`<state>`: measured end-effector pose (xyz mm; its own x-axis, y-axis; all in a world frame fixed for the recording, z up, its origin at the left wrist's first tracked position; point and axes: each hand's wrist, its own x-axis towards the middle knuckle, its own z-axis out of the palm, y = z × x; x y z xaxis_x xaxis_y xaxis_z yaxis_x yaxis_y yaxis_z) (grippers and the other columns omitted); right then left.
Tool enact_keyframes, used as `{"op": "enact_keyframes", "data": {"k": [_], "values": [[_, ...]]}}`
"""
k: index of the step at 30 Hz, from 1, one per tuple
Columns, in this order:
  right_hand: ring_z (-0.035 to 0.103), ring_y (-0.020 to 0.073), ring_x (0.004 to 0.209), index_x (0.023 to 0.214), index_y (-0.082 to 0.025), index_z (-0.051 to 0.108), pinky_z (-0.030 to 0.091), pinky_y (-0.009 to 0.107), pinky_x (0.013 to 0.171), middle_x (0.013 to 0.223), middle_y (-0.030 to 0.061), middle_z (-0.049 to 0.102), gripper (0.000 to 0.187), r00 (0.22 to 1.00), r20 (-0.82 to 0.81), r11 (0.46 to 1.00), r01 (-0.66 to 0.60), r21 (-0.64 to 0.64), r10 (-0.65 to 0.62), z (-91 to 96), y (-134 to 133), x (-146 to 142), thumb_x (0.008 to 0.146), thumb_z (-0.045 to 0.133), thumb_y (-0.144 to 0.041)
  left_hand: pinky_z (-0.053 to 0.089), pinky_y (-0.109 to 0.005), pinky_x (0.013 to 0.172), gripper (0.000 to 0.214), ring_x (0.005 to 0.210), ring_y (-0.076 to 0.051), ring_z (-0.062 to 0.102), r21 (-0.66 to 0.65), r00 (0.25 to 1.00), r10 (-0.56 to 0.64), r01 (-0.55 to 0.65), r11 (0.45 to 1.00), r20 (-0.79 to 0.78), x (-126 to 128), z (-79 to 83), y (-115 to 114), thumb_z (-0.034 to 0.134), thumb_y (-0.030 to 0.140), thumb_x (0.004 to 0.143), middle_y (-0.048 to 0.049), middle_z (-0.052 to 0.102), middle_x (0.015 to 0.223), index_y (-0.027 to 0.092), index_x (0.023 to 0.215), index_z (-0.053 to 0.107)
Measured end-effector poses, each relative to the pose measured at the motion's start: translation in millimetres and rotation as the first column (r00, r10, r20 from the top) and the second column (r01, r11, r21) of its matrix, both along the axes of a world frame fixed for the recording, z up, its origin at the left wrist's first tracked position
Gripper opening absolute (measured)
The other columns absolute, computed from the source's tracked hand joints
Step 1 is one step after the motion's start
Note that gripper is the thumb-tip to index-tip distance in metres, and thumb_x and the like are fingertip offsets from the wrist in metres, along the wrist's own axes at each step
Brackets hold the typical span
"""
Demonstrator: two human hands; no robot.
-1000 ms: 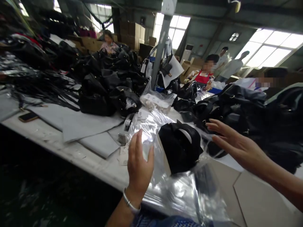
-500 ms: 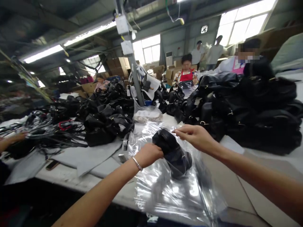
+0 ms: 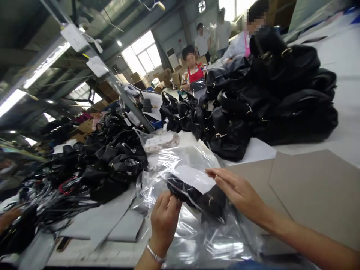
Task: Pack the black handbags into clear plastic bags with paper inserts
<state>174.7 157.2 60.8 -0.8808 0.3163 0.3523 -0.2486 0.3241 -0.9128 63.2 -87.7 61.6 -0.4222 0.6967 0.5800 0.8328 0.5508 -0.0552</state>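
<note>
A small black bag (image 3: 202, 200) lies inside a clear plastic bag (image 3: 197, 232) on the table in front of me. A white paper sheet (image 3: 194, 178) rests on top of it. My left hand (image 3: 164, 223), with a silver bracelet on the wrist, pinches the plastic at the black bag's left end with its fingers curled. My right hand (image 3: 239, 193) lies on the right side of the plastic bag, fingers stretched toward the white paper.
A heap of black handbags (image 3: 270, 101) stands at the right back, another heap (image 3: 112, 157) and loose straps at the left. Grey card sheets (image 3: 317, 195) lie at the right. A metal post (image 3: 123, 93) rises behind. Several people work at the far end.
The view tilted and swung. My left hand came off the black bag's top and now pinches the plastic lower down. My right hand opened and came down onto the bag; the black bag lies flatter.
</note>
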Motion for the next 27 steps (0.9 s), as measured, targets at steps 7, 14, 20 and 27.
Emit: {"op": "enact_keyframes", "data": {"k": [7,14,20,27], "values": [[0.051,0.025,0.134,0.142,-0.027,0.054,0.045,0.043,0.112,0.144,0.0087,0.056,0.051,0.985,-0.008,0.958,-0.166,0.236,0.173,-15.4,17,24,0.096,0.058,-0.049,0.058,-0.029,0.064,0.036,0.066,-0.02,0.068,0.095,0.479,0.074,-0.319,0.943,0.875,45,29.6,-9,0.046,0.049,0.099,-0.0034,0.07,0.076,0.021,0.091,0.068],[0.043,0.0312,0.14,0.151,-0.02,0.042,0.041,0.05,0.115,0.152,0.0145,0.046,0.081,0.97,-0.064,0.941,-0.209,0.266,0.233,12.6,18,18,0.089,0.055,-0.07,0.029,-0.062,0.116,0.076,0.142,-0.044,0.036,0.015,0.767,0.61,-0.624,0.781,0.199,51,57.1,-78,0.069,0.062,0.078,-0.0147,0.039,0.157,0.024,0.142,0.052],[0.045,0.034,0.136,0.151,-0.014,0.042,0.043,0.052,0.111,0.15,0.017,0.048,0.091,0.969,-0.079,0.893,-0.184,0.411,0.236,55.7,-13,7,0.081,0.067,-0.067,0.056,-0.034,0.059,0.106,0.077,-0.027,0.073,-0.092,0.279,0.44,-0.751,0.654,0.853,61,17.9,-103,0.065,0.055,0.083,-0.0142,0.069,0.112,0.026,0.159,-0.003],[0.069,0.0244,0.085,0.113,-0.019,0.075,0.052,0.035,0.078,0.092,0.0074,0.077,0.037,0.956,0.096,0.828,-0.29,0.479,0.279,76.2,-24,-41,0.081,0.057,-0.017,0.042,-0.018,0.054,0.105,0.054,-0.009,0.05,0.401,0.4,-0.175,-0.598,0.694,0.9,61,56.7,-59,0.077,0.046,0.081,0.0073,0.057,0.065,0.027,0.159,0.009]]}}
